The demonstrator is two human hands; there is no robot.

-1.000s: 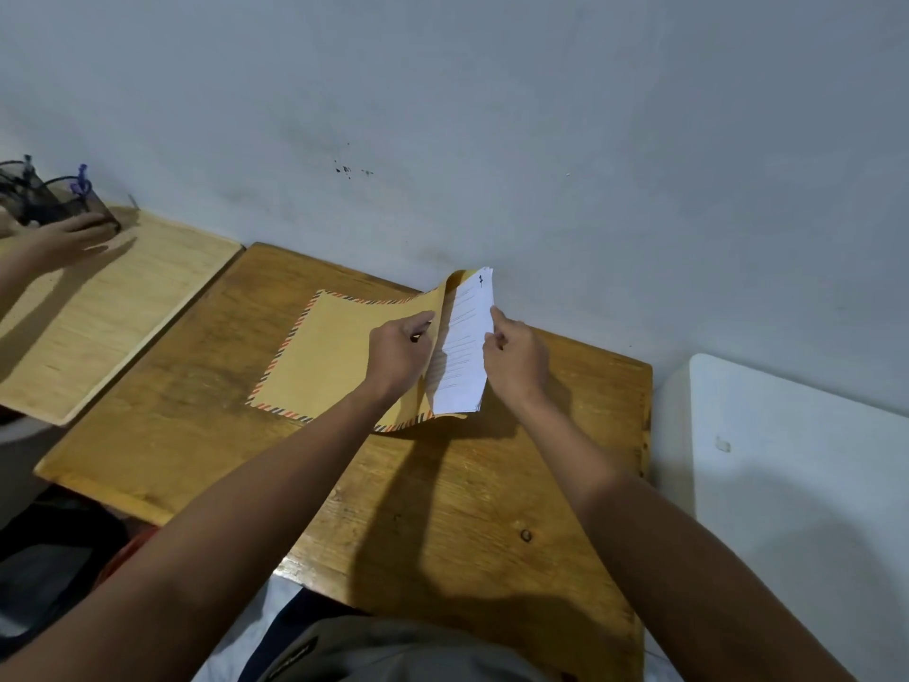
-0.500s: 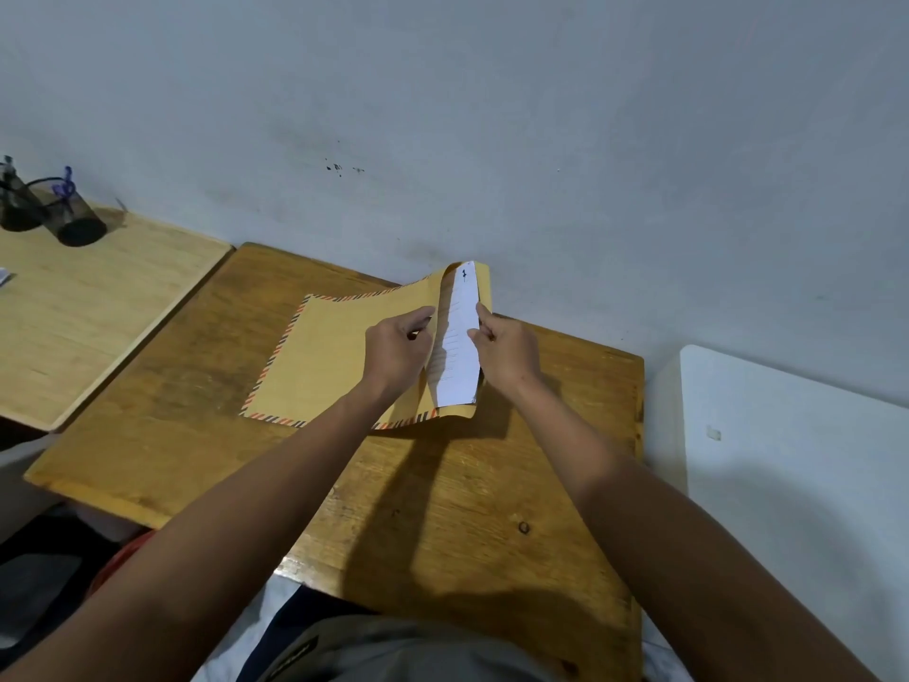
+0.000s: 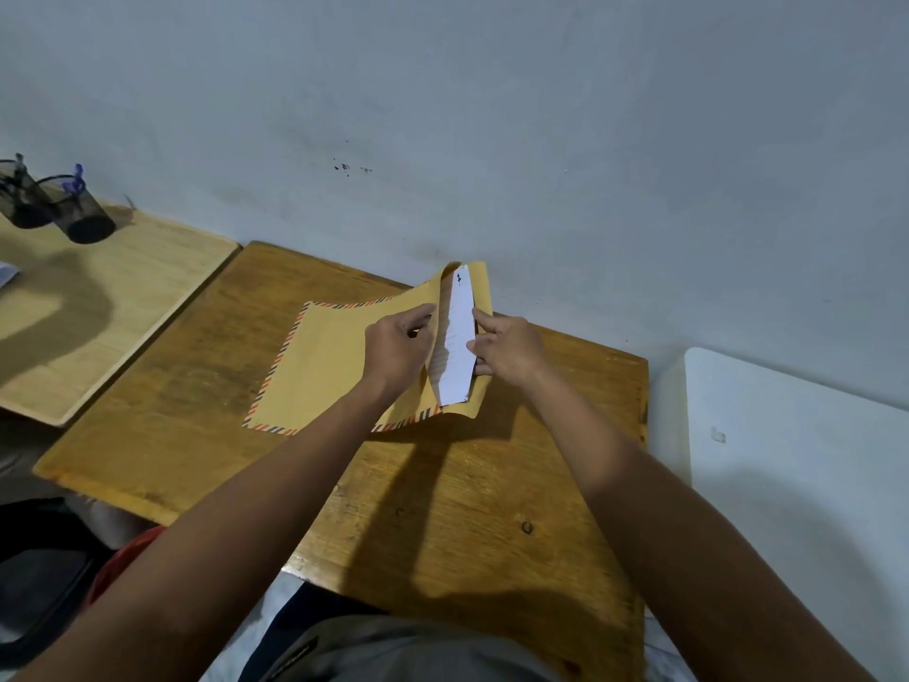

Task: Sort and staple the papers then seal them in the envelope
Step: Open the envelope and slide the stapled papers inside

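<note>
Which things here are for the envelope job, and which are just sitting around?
For the job: envelope, white papers, left hand holding the envelope's mouth open, right hand pushing the papers in.

Just sitting around: two dark mesh pen cups, white table.

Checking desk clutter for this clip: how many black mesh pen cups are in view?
2. Both stand on the lighter side table at far left: one pen cup, and a second pen cup just left of it, partly cut off.

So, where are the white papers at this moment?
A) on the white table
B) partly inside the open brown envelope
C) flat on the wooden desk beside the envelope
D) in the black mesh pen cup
B: the white papers stand partly inside the open mouth of the brown striped-edge envelope, a white strip still showing.
</note>
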